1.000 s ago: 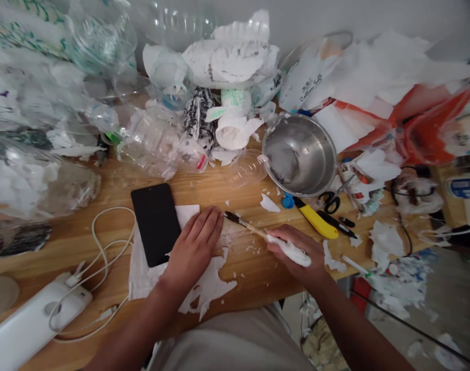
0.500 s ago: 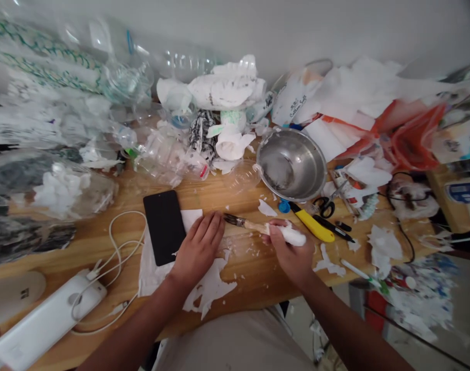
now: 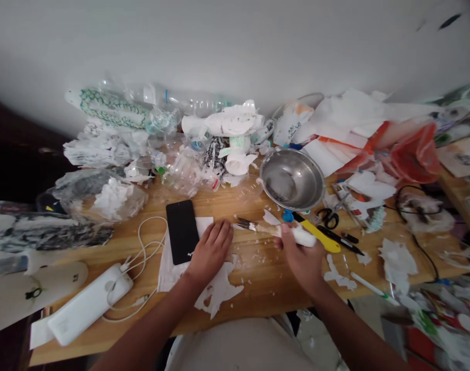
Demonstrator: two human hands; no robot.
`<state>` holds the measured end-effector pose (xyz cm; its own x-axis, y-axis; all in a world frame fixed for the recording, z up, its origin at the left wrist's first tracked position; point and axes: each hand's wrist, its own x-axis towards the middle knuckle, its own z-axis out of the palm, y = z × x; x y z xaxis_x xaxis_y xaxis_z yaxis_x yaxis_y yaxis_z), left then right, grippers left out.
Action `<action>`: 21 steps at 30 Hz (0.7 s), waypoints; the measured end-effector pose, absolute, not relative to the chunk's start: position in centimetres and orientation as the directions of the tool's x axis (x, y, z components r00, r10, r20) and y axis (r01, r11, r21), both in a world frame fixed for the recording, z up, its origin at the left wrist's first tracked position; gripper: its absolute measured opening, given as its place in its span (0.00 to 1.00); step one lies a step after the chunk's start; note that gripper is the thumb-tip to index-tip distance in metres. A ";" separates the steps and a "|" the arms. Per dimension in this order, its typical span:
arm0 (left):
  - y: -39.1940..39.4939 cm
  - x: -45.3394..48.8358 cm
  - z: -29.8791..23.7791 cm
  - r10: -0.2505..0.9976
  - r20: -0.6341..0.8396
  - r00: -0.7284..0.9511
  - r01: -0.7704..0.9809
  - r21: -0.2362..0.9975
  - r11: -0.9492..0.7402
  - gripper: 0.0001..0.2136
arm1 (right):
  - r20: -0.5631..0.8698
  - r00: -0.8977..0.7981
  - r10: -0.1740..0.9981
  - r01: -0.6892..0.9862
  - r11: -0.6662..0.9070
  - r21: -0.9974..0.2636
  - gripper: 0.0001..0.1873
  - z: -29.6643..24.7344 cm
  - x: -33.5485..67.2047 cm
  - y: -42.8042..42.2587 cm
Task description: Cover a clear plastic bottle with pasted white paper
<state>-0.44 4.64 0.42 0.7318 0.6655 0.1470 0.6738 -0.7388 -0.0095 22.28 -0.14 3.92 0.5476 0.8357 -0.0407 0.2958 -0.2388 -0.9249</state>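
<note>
My right hand grips a paintbrush by its white-coated handle. The dark bristles point left, just above the wooden table. My left hand lies flat, fingers together, on torn white paper beside a black phone. The bristle tip sits a little right of my left fingertips. Small white scraps dot the wood between the two hands.
A steel bowl stands behind the brush. A yellow utility knife, scissors and pens lie to its right. A white power bank with a coiled cable sits front left. Plastic bottles, bags and paper pile along the wall.
The view has tilted up and pulled back, showing more wall. My right hand with the brush has risen slightly toward the bowl. My left hand has stayed on the paper.
</note>
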 end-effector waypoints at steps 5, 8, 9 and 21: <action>4.7 -0.5 0.4 0.658 0.143 0.739 0.667 -0.023 -0.744 0.20 | -0.087 0.432 0.898 0.332 -0.248 -0.910 0.14 3.6 22.4 0.3; 4.6 -0.5 0.4 0.656 0.137 0.742 0.665 -0.031 -0.746 0.20 | -0.103 0.436 0.894 0.313 -0.258 -0.914 0.14 4.5 23.5 -0.1; 4.6 -0.5 0.4 0.656 0.135 0.743 0.665 -0.033 -0.746 0.20 | -0.116 0.429 0.896 0.294 -0.260 -0.920 0.14 4.9 23.8 -0.3; 3.4 0.7 0.5 0.722 0.107 0.684 0.728 -0.033 -0.685 0.21 | -0.059 0.367 0.928 0.329 -0.189 -0.925 0.15 4.8 23.7 0.1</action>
<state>0.68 3.40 0.52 0.6840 0.7215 0.1073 0.7278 -0.6850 -0.0334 23.69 0.10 4.76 0.3671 0.9283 -0.0594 0.3292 -0.1894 -0.9251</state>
